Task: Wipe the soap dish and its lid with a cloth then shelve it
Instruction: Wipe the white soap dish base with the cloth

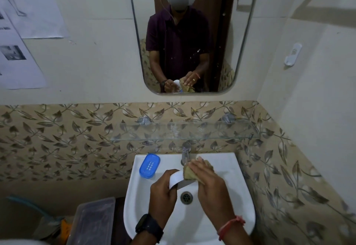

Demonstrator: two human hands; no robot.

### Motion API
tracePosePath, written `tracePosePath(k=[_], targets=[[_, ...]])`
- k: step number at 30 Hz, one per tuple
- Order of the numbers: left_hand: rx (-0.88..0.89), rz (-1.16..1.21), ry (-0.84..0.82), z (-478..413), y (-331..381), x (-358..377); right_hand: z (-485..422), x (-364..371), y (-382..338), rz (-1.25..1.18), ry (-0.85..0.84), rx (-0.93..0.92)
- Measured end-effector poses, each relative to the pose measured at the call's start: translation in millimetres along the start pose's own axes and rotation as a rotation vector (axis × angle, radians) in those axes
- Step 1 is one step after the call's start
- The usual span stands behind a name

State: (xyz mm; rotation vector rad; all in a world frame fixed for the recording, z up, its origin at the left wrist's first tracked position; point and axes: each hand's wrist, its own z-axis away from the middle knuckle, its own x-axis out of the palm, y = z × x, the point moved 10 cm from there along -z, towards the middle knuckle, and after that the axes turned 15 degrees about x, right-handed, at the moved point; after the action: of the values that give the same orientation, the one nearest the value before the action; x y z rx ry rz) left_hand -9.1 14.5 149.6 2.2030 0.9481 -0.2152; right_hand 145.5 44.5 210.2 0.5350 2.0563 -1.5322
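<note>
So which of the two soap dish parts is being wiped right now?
The white part, held in the left hand while the right hand presses the cloth on it. The blue part lies untouched on the sink rim.

Our left hand curls shut, fingers wrapped and thumb on top, a black watch on its wrist. Our right hand lies flat, fingers stretched forward and pressing down, red thread around that wrist.
</note>
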Motion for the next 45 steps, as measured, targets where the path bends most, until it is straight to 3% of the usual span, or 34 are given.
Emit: tracePosePath(k=[5, 10, 16, 21, 27, 34, 39, 43, 45], targets=[[-0.097, 0.072, 0.067, 6, -9, 6, 23, 32, -34, -0.051, -0.165, -0.169], [-0.022, -0.002, 0.019, -3, 2, 2, -8, -5, 7, -0.013, 0.012, 0.009], [-0.109, 0.07, 0.04, 3, -7, 7, 22, 34, -30, -0.013, -0.189, -0.191], [-0.047, -0.045, -0.004, 0, -1, -1, -8, 2, 4, -0.001, -0.045, -0.043], [-0.086, 0.041, 0.032, 3, -7, 0, 17, 26, -36, 0.008, -0.123, -0.285], [-0.069, 0.0, 0.014, -7, 0, -6, 3, 16, -10, 0.044, -0.118, -0.266], [-0.127, 0.087, 0.142, -10, 5, -13, 6, 2, -2, -0.067, 0.063, -0.188], [-0.319, 0.286, 0.348, -3, -10, -10, 10, -2, 27, -0.395, 0.142, 0.168], [-0.386, 0.405, 0.379, 1, -13, -2, 15, 1, 31, -0.497, 0.142, 0.234]])
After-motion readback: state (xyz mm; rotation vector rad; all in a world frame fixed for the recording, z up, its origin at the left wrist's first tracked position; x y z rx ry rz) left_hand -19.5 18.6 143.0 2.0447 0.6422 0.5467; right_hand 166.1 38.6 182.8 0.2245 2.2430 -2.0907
